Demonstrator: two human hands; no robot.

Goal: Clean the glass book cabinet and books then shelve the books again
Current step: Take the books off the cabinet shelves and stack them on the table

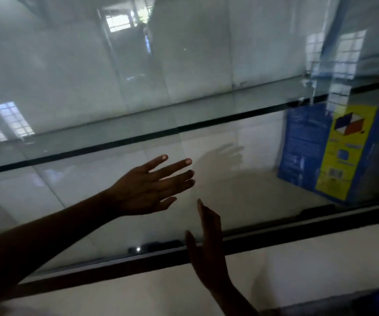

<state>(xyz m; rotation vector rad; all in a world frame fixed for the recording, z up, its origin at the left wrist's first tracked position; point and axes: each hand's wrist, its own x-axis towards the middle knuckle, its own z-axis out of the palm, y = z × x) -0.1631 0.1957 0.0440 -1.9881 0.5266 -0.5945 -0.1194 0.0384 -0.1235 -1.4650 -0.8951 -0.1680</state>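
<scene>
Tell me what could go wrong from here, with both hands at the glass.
1. Smears: the left hand and right hand are bare and open at the glass, with no cloth in view, so they may leave prints.
2. Pinch or cut: the right hand sits by the pane edge; sliding the pane might catch fingers.
3. Tipping: the book stands alone with nothing beside it on its left; a jolt could tip it.

No legible text; perhaps a barcode [335, 173] on the blue-yellow book [307, 144], print blurred
</scene>
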